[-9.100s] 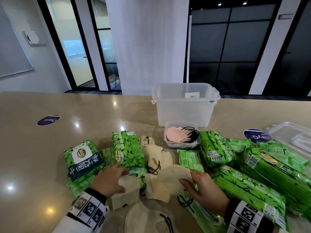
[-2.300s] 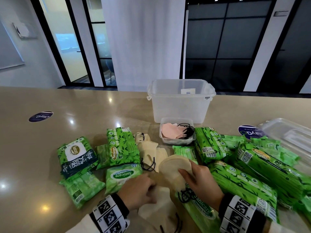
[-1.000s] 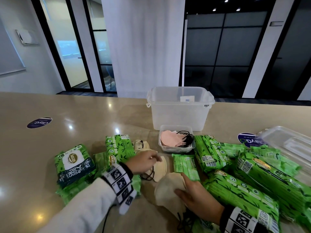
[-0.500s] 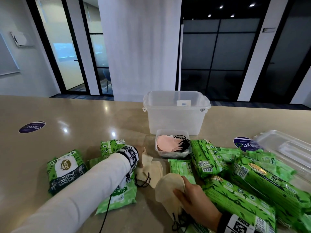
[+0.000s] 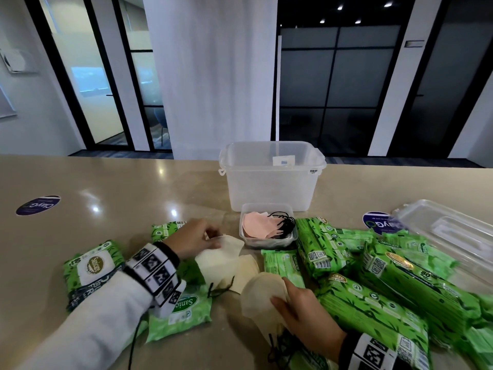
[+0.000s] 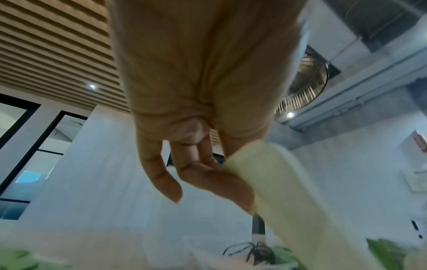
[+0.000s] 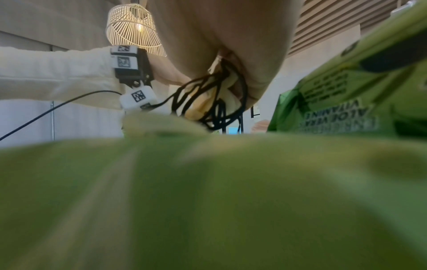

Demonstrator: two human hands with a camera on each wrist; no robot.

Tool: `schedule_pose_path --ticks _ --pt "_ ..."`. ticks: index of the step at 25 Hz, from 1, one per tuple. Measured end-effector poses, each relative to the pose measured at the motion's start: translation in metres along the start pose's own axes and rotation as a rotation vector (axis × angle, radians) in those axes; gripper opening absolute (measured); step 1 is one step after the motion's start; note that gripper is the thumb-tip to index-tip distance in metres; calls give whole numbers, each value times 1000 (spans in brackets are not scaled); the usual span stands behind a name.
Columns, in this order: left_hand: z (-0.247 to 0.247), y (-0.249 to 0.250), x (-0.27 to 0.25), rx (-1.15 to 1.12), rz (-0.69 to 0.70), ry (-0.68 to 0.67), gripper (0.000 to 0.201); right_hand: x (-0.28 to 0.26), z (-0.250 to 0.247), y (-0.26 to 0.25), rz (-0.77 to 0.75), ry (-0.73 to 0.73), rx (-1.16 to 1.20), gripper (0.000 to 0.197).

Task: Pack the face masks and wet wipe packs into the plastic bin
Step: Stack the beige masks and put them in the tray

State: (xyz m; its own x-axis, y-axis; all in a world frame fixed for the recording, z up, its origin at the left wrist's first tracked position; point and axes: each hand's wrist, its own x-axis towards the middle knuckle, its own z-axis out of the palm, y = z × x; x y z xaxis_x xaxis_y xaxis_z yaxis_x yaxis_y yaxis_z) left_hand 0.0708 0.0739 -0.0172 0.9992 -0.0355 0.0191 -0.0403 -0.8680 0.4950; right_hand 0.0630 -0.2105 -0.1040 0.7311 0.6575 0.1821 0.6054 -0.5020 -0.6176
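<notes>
left hand (image 5: 193, 240) pinching cream mask (image 5: 220, 260), lengthwise toward bin (image 5: 270, 182)

Glossy beige table (image 5: 80, 177) before a white pillar (image 5: 210, 76); dark glass partitions (image 5: 328, 84) behind, ceiling spotlights (image 5: 340, 8) above

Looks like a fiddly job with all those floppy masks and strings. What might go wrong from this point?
The left hand pinches only the edge of one cream mask, so it could slip free or drag the masks lying under it. The right hand holds a cream mask stack whose black ear loops dangle in a tangle and might snag on the wet wipe packs. The plastic bin stands beyond the clutter, so a carried stack may shed masks.
</notes>
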Motion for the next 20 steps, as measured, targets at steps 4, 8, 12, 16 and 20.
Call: schedule_pose_path --ticks 4,8,12,16,20 --pt "-18 19 -45 -197 99 -183 7 -1 -4 -5 -26 13 2 48" --pt "6 45 -73 -611 103 -357 10 -5 -5 -7 -39 32 36 39" --pt "61 41 -65 -549 101 -120 18 -6 -5 -10 -42 32 118 33" --pt "90 42 -52 -610 92 -41 21 -8 -5 -10 -4 20 161 51" --pt "97 47 -45 -568 87 47 23 -11 -15 -21 -2 90 260 37"
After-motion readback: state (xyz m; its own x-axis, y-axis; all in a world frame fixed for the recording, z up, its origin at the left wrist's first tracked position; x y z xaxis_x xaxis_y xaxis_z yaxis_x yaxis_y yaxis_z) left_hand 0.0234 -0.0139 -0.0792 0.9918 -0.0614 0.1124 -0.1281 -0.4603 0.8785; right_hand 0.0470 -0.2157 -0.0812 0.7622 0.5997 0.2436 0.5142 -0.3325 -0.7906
